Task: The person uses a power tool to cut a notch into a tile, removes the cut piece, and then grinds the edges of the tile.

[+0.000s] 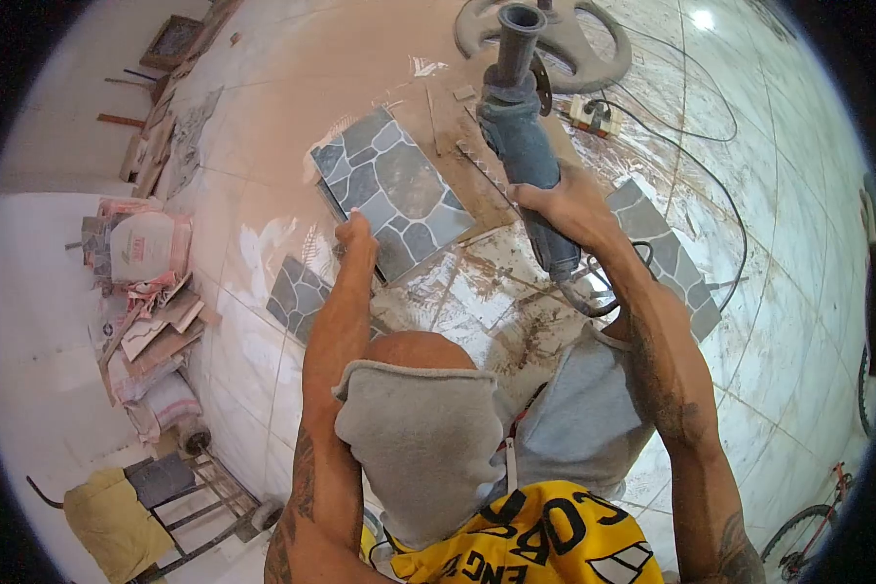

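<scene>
My right hand (576,207) is closed around the body of a dusty blue-grey angle grinder (516,136), held up with its side handle toward the camera and its disc at the far end. With my left hand (357,236) I grip the near left edge of a tile (414,190) patterned like grey stones with pale joints. Under that tile lies a dusty brown board (482,219). Similar tile pieces rest on the floor: one (297,295) beside my left forearm, another (667,248) beyond my right forearm.
A grinder cord loops right, near a power strip (594,117). A round spoked base (599,63) stands ahead. Reddish dust covers the floor (282,107). Bags (146,248), wood scraps (170,336) and a hand cart (209,501) line the left; a bicycle (808,535) stands right.
</scene>
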{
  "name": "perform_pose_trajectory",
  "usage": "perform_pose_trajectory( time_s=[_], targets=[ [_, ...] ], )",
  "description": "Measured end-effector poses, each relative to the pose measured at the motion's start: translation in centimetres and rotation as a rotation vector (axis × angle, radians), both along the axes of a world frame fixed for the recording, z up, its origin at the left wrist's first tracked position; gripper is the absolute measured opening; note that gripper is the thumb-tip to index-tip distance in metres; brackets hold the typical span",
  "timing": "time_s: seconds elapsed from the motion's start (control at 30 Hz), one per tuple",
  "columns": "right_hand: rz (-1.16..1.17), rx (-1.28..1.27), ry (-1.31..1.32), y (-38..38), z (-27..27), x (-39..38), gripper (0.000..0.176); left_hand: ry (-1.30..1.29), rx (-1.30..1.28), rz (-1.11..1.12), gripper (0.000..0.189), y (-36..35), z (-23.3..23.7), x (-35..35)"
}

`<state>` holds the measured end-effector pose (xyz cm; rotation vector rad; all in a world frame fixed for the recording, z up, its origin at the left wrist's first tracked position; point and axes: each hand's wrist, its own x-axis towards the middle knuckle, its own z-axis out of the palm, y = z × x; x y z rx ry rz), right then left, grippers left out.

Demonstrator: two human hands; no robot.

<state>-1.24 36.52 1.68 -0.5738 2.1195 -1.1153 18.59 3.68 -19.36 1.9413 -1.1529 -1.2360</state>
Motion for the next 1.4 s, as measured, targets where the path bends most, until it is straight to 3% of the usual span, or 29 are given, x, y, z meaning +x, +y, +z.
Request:
perform_pose_trajectory(
  time_s=[0.27,0.33,0.43,0.53,0.6,0.67,0.7,0.73,0.77,0.8,0.87,0.9,1.13,1.4],
  targets=[
    [0.017,-0.065,0.037,0.1,-0.1,0.5,0.061,-0.047,-0.024,0.051,0.049,0.7,0.2,-0.3],
    [0.005,-0.112,0.035,0.3,0.1,0.8,0.061,-0.027,-0.033,0.054,0.049,-0.9,-2.5,0.2],
    [0.019,-0.071,0.047,0.4,-0.5,0.5,0.061,-0.046,-0.023,-0.332,0.065,-1.2,-3.1,1.6],
    [0.037,-0.120,0.044,1.0,0.4,0.5,0.064,-0.615,-0.254,-0.419,0.067,1.2,-0.6,1.7],
    [0.059,-0.089,0.014,1.1,-0.9,0.3,0.066,-0.619,-0.325,-0.655,0.064,2.0,1.0,3.2],
    [0.050,-0.117,0.078,0.8,-0.5,-0.4,0.067,-0.624,-0.352,-0.849,0.062,-0.1,-4.6,6.9],
    [0.036,-0.157,0.149,1.0,0.2,0.0,0.068,-0.672,-0.353,-1.034,0.061,2.0,-0.6,7.3],
    [0.066,-0.123,0.045,0.6,-0.5,-0.5,0.070,-0.775,-0.524,-1.147,0.063,1.1,-5.3,9.6],
    [0.015,-0.139,0.075,0.9,0.3,-0.4,0.071,-0.523,-0.789,-1.204,0.062,2.8,-5.3,10.9],
    [0.005,-0.170,0.026,0.5,-1.0,-0.6,0.071,-0.599,-0.554,-1.305,0.073,5.6,0.1,10.7],
    [0.027,-0.201,0.009,0.6,-0.5,-1.0,0.071,-0.771,-0.683,-1.187,0.071,10.2,4.8,9.5],
    [0.033,-0.242,-0.017,0.8,0.2,-1.0,0.072,-0.801,-0.674,-1.146,0.071,11.4,4.9,9.6],
    [0.010,-0.113,-0.008,0.5,0.8,-0.9,0.079,-0.729,-0.413,-1.096,0.070,9.5,2.9,10.0],
    [0.054,-0.252,0.038,1.1,1.3,-0.6,0.086,-0.538,-0.109,-1.087,0.069,4.3,0.7,9.8]
  ],
)
